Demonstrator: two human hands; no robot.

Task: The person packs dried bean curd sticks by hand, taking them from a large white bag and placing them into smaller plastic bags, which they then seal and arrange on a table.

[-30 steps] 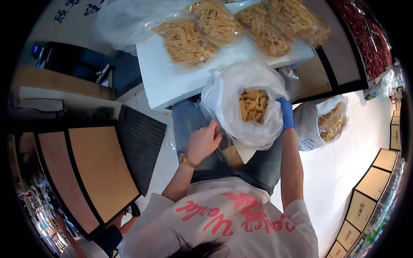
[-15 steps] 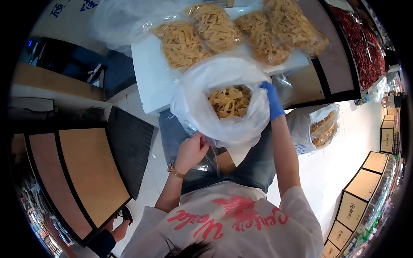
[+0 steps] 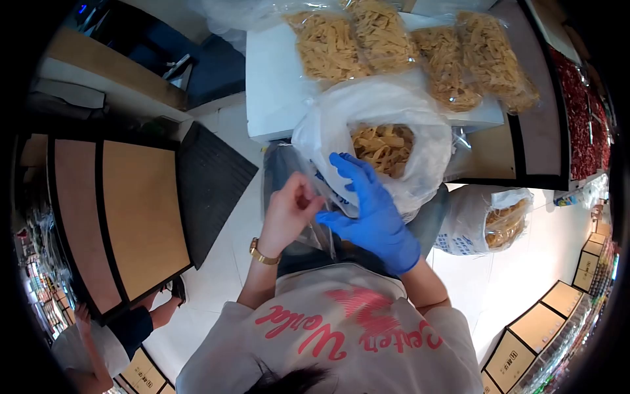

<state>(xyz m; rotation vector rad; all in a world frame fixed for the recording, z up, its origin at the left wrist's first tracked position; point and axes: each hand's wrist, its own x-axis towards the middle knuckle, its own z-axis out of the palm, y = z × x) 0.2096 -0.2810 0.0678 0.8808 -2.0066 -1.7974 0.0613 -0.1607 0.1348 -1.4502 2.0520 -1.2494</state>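
Observation:
My left hand (image 3: 290,213), bare with a gold watch at the wrist, has its fingers curled together. A clear plastic bag (image 3: 320,240) hangs from it over my lap, partly hidden. My right hand (image 3: 373,220), in a blue glove, is close by with thumb and fingers spread, in front of the near side of a large white plastic sack (image 3: 426,148). The sack stands with its mouth wide, showing curly tan dried strips (image 3: 384,148) inside. Several clear bags filled with similar strips (image 3: 328,46) lie on the white box (image 3: 272,98) behind it.
A second white sack (image 3: 462,223) of tan pieces stands on the floor at right. Dark red goods (image 3: 584,118) fill a bin at far right. At left are a wooden-panelled counter (image 3: 144,217) and a dark ribbed mat (image 3: 213,190). Another person (image 3: 98,348) is at lower left.
My right hand has let go of the sack's right rim and come down and left beside my left hand, fingers spread. The view has shifted, and more of the other person shows.

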